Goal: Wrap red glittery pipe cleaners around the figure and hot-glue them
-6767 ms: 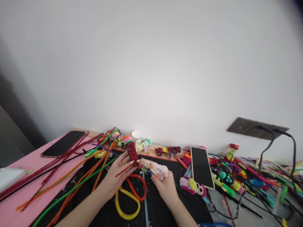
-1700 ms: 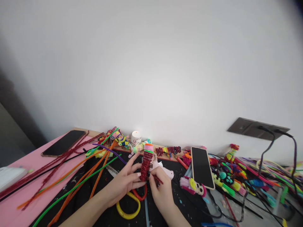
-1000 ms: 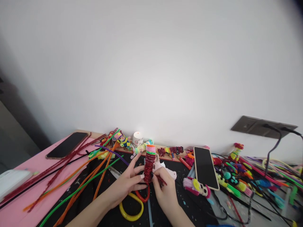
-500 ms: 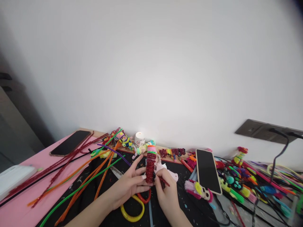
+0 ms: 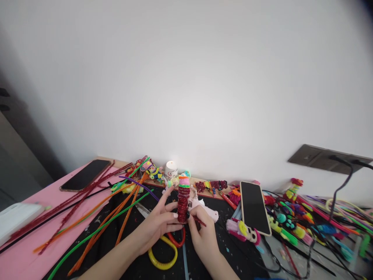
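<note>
On the bench (image 5: 35, 249), a pink sheet (image 5: 20, 260) covers the left part and a black mat (image 5: 116, 256) the middle; a dark phone (image 5: 85, 175) lies at the far left, with long red, orange and green pipe cleaners (image 5: 96, 217) fanned across both surfaces. A second phone (image 5: 255, 207) lies face up right of centre, beside a heap of small coloured pipe-cleaner figures (image 5: 291, 225), with a small white pot (image 5: 171, 170) against the wall. Scissors with yellow and red handles (image 5: 164, 252) lie on the mat, and a wall socket plate (image 5: 323, 160) at the right has black cables (image 5: 340, 186) plugged in.
</note>
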Available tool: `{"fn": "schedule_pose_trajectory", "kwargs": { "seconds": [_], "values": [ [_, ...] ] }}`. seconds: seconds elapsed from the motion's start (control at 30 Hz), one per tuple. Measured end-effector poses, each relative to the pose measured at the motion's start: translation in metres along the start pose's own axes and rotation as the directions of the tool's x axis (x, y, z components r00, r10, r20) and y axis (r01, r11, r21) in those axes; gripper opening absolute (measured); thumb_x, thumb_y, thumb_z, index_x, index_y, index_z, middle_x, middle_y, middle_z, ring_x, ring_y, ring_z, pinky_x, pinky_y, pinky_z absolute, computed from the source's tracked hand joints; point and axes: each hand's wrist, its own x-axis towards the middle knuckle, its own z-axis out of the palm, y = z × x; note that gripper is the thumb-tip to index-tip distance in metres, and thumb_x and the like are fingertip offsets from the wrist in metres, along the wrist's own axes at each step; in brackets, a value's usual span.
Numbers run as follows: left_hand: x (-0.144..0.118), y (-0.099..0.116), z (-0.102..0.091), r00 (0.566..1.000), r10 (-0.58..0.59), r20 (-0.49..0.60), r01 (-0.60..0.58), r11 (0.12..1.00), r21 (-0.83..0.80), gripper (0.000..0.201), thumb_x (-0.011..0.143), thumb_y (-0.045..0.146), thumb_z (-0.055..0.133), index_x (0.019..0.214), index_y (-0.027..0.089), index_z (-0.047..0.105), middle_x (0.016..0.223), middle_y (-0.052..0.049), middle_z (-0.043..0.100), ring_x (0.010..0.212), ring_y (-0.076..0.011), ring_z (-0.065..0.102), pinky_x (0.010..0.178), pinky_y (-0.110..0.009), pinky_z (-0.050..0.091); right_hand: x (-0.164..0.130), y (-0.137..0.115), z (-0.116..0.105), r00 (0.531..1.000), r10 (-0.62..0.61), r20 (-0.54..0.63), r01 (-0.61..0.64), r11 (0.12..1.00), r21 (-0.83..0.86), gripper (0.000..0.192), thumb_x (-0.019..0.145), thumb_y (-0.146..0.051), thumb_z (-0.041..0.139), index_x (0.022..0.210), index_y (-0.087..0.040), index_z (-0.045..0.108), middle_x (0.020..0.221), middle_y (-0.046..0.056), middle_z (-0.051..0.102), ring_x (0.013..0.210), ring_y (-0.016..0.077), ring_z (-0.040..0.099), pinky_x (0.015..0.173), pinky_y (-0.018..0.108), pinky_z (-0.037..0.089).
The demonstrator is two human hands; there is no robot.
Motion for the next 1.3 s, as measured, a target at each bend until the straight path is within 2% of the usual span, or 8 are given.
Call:
{"fn": "schedule_pose_trajectory", "kwargs": {
  "seconds": [0.3,0.57,0.87,1.13,1.3],
  "values": [
    [-0.001,-0.003,0.005,0.997,0.048,-0.059,-0.042,0.993,0.107,0.103,0.072,0.019,0.071,0.142,0.044,0.0,0.127,-0.009,0.054,0.081,-0.0177,0.067,0.072,-0.032,0.05,-0.002,0.001,0.001,0.999,-0.014,0.036,0.014,1.0,-0.002,0.021,0.088,-0.016,0.042,0.068,-0.02,0.046,0.065,0.0,0.051,0.059,0.0145,0.048,0.054,0.024,0.038],
    [-0.002,-0.003,0.006,0.994,0.09,-0.068,-0.08,0.987,0.142,0.1,0.073,0.021,0.071,0.143,0.041,0.002,0.119,-0.008,0.058,0.084,-0.0174,0.064,0.074,-0.034,0.05,-0.003,0.003,0.001,0.998,-0.025,0.058,0.024,1.0,0.005,0.02,0.088,-0.015,0.042,0.069,-0.02,0.046,0.067,0.0,0.051,0.061,0.0146,0.048,0.055,0.025,0.038],
    [0.0,-0.009,0.002,0.987,0.162,-0.022,-0.155,0.972,0.179,0.097,0.074,0.023,0.07,0.143,0.036,0.002,0.114,-0.01,0.06,0.081,-0.0173,0.064,0.076,-0.036,0.049,-0.005,0.005,0.002,0.997,-0.008,0.079,0.007,1.0,0.015,0.019,0.088,-0.014,0.041,0.071,-0.02,0.045,0.068,0.001,0.05,0.063,0.015,0.048,0.057,0.025,0.037],
    [0.006,-0.015,-0.003,0.949,0.312,-0.032,-0.292,0.916,0.275,0.093,0.075,0.021,0.067,0.142,0.035,0.003,0.114,-0.009,0.059,0.074,-0.0134,0.062,0.076,-0.033,0.046,-0.006,0.002,-0.001,0.996,-0.027,0.091,0.025,0.999,0.02,0.018,0.089,-0.015,0.041,0.074,-0.02,0.047,0.07,0.001,0.051,0.064,0.0157,0.049,0.058,0.026,0.038],
    [0.005,-0.016,-0.003,0.929,0.361,-0.087,-0.296,0.861,0.413,0.09,0.076,0.021,0.064,0.141,0.036,0.004,0.118,-0.009,0.057,0.073,-0.012,0.061,0.077,-0.032,0.047,-0.008,0.001,-0.004,0.987,-0.083,0.141,0.088,0.996,-0.024,0.014,0.089,-0.013,0.039,0.081,-0.019,0.05,0.076,0.003,0.052,0.069,0.0171,0.051,0.061,0.027,0.04]
  ]
}}
